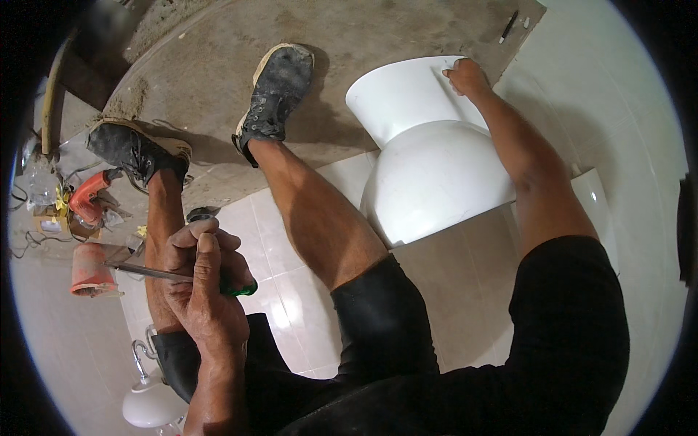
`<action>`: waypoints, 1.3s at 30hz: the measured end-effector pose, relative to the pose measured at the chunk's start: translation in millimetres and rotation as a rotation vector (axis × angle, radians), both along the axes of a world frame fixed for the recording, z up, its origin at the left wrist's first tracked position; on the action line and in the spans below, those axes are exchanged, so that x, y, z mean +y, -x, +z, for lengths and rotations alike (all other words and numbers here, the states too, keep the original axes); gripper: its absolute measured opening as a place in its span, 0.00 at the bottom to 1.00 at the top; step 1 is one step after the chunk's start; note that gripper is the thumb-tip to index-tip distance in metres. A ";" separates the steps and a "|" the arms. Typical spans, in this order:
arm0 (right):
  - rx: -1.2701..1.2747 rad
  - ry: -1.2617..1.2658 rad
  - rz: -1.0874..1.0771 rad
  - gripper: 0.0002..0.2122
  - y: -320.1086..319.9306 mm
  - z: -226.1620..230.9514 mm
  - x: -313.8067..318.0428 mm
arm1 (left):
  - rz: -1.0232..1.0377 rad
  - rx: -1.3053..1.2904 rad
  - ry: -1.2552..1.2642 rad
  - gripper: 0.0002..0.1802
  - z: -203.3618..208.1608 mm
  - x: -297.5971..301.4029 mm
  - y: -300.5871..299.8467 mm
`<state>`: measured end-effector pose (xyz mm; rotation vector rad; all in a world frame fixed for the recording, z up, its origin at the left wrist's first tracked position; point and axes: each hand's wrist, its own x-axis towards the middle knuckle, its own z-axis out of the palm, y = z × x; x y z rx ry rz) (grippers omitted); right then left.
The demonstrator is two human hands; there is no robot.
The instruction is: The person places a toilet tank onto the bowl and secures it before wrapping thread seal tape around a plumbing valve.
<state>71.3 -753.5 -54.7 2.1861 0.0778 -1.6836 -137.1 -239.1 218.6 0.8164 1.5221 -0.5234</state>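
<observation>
My left hand (pixel 207 280) is closed round a screwdriver (pixel 149 272). Its green handle shows below the palm, and its metal shaft points left. On my right is a glossy white ceramic toilet bowl (pixel 436 182), its rounded belly toward me and its narrower foot pointing away. My right hand (pixel 466 77) reaches over it, fingers curled against a recess at the far right edge of the foot. The fingertips are partly hidden there.
My legs stand apart, shoes (pixel 280 91) on a rough concrete floor (pixel 407 29). Left lie an orange power drill (pixel 89 198), a pinkish plastic cup (pixel 93 269) and cables. A small white washbasin (pixel 154 403) is lower left. A black marker (pixel 509 26) lies near the right wall (pixel 625 109).
</observation>
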 end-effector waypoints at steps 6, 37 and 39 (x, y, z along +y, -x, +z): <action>-0.075 0.120 -0.555 0.11 -2.6 12.3 15.1 | -0.044 0.009 -0.036 0.10 -4.2 12.6 5.9; -0.186 -0.639 -0.211 0.18 64.7 22.5 368.6 | 0.758 0.040 0.025 0.11 -22.0 38.9 42.3; -0.079 -0.718 -0.135 0.16 81.8 35.9 464.6 | 0.845 0.082 0.036 0.11 -21.5 37.6 48.7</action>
